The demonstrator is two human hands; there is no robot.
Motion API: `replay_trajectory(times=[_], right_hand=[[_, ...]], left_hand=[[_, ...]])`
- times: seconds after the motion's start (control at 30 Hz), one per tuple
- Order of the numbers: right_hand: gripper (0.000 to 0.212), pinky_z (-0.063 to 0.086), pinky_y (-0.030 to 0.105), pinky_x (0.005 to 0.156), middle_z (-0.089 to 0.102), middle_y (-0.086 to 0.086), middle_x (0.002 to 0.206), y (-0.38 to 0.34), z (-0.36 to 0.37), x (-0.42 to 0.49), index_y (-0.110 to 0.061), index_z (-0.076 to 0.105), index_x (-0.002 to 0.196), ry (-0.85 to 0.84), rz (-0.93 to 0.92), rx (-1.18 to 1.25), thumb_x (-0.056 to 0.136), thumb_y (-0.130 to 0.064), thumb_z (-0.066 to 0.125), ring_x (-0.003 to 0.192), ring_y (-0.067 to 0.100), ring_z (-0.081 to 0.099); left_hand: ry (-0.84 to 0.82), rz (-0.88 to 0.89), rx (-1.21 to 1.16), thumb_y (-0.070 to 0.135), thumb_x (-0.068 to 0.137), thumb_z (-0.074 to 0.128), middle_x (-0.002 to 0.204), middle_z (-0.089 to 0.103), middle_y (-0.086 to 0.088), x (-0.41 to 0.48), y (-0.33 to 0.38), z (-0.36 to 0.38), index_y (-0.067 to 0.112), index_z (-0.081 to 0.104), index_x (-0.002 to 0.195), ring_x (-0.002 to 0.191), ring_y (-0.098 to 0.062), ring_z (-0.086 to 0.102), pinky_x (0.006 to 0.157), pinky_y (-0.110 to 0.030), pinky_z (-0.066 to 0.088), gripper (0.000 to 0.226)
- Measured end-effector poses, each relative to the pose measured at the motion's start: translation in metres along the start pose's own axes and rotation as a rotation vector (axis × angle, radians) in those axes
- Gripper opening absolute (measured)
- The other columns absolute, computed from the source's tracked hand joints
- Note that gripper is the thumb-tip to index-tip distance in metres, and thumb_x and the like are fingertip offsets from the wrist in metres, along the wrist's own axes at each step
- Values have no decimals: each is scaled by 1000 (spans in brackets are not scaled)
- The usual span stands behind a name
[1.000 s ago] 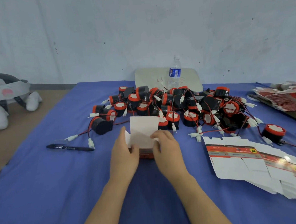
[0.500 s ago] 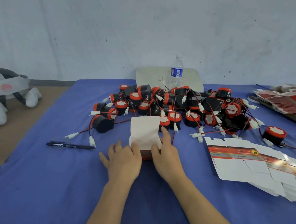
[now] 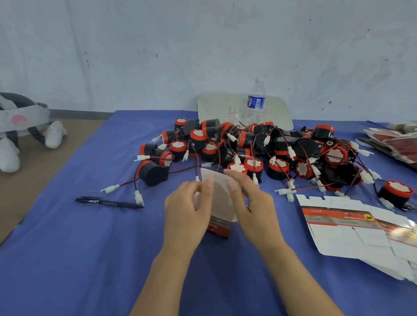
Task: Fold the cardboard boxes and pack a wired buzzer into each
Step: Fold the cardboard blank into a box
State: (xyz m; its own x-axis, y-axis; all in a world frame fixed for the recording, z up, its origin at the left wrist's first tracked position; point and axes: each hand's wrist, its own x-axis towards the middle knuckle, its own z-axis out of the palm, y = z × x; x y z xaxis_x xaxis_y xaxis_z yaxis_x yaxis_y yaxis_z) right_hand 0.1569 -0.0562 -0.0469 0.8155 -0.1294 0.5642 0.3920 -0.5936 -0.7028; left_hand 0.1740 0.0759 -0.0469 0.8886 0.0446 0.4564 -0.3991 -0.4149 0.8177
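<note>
Cardboard box, centre frame: light, creasable; left hand and right hand pinch its flap edges, fingers closed.

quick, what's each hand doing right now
Left hand: closed on the left side of the cardboard box.
Right hand: closed on the right side of the same box, fingers on its raised white flap.

A: Is the cardboard box fully visible?
B: No. Left hand and right hand cover its sides; motion blur obscures its flap.
A: The flat box blanks?
B: Cut off at the right edge.
</note>
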Motion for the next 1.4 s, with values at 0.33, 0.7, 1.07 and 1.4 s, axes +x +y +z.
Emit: replay_trajectory(times=[0.33,0.7,1.07,1.4], right_hand=[[15,40,3,67,63,-27,97,-1,-5,6,-34,63,103,-154,96,149,96,-24,53,91,-15,53],[28,41,13,57,66,-12,82,2,-11,7,-39,57,91,-144,96,149,96,-12,51,73,8,56],[16,39,3,71,61,-27,82,-1,-6,13,-34,58,88,-69,-34,58,94,-19,60,87,-11,54],[36,53,22,71,74,1,89,0,17,57,-16,65,99,317,630,845,103,-36,36,84,12,69]], left_hand=[[145,21,-28,47,92,46,110,46,18,-2,-1,9,37,45,108,99,-6,51,80,-22,45,19],[44,48,69,27,95,54,102,61,14,6,-1,-1,25,64,101,105,-11,53,99,-43,39,12],[72,121,114,22,88,67,119,60,8,5,-1,-7,22,61,118,114,-13,54,102,-40,37,30],[606,-153,-215,21,98,48,76,59,14,16,-2,-36,27,56,87,68,6,53,60,-10,39,15]])
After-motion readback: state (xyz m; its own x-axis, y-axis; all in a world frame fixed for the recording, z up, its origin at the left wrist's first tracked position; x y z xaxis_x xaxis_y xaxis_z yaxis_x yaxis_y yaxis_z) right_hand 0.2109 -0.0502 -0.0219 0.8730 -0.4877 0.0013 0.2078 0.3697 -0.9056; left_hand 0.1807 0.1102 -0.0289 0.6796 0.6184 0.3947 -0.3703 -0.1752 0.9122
